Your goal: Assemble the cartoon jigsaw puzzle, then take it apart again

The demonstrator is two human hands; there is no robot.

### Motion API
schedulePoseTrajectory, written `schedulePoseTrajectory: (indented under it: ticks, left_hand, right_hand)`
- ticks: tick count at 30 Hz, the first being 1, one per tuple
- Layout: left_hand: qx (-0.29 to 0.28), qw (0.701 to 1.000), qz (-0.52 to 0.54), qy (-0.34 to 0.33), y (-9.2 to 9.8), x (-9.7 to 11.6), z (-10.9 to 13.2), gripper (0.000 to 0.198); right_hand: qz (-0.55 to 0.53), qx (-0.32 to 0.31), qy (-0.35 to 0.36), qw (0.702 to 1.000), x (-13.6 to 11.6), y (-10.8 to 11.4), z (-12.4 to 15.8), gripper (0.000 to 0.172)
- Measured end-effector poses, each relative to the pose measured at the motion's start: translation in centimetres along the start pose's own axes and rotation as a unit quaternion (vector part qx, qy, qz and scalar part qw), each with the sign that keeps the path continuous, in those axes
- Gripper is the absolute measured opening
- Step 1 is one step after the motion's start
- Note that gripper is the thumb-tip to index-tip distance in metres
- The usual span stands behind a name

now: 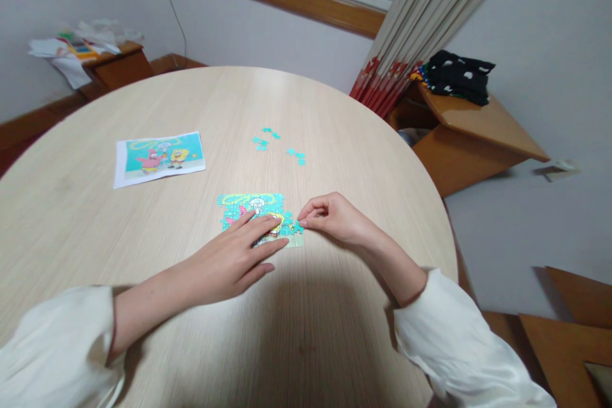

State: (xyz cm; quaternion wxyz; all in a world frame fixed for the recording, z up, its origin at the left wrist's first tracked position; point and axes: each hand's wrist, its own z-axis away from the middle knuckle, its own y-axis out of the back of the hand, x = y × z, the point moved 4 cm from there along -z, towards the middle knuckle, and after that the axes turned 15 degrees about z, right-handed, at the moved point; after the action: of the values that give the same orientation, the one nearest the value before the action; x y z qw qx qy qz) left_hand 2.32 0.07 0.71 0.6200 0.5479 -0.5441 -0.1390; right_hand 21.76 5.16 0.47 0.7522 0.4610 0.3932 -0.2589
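A partly joined jigsaw puzzle (229, 207) with cartoon figures on a turquoise ground lies on the round table. Across its lower middle rests my left hand (246, 252), palm down with the fingers spread. At the puzzle's right edge, my right hand (332, 217) pinches a small turquoise puzzle piece (299, 227) between thumb and forefinger. That piece touches or nearly touches the joined part; I cannot tell which. Farther back lie loose turquoise puzzle pieces (261, 143), with several more pieces (297, 156) to their right.
A printed picture sheet (162, 159) with the same cartoon lies on the pale wooden table (201, 99), left of the puzzle. Beyond the table's right edge stands a wooden stool (468, 134) with black cloth (459, 76) on it. Papers (79, 54) sit on another stool at the back left.
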Motion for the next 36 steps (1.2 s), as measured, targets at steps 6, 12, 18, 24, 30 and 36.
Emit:
schedulePoseTrajectory:
  ticks: [6,12,18,24,30,36]
  left_hand:
    - [-0.007,1.0,-0.008,-0.002,-0.1,0.0,0.0,0.036]
    - [0.0,1.0,-0.003,-0.007,0.0,-0.1,0.0,0.035]
    - [0.001,1.0,-0.012,-0.007,-0.1,0.0,-0.1,0.035]
    - [-0.001,1.0,-0.015,-0.014,0.0,0.1,-0.1,0.036]
    - [0.004,1.0,-0.009,-0.012,0.0,0.0,0.0,0.036]
    - [0.008,1.0,-0.001,-0.01,0.0,0.0,0.0,0.035]
  right_hand:
    - [0.012,-0.026,0.03,0.999,0.0,0.0,0.1,0.015]
    - [0.05,-0.046,0.076,0.995,-0.7,0.1,0.3,0.016]
    - [0.055,-0.025,0.071,0.996,-0.8,0.2,0.1,0.011]
    - [0.037,-0.011,0.081,0.996,-0.8,0.2,0.1,0.012]
    - [0.081,-0.029,0.109,0.99,-1.1,0.1,0.2,0.017]
    - [0.019,-0.011,0.054,0.998,-0.6,0.3,0.0,0.011]
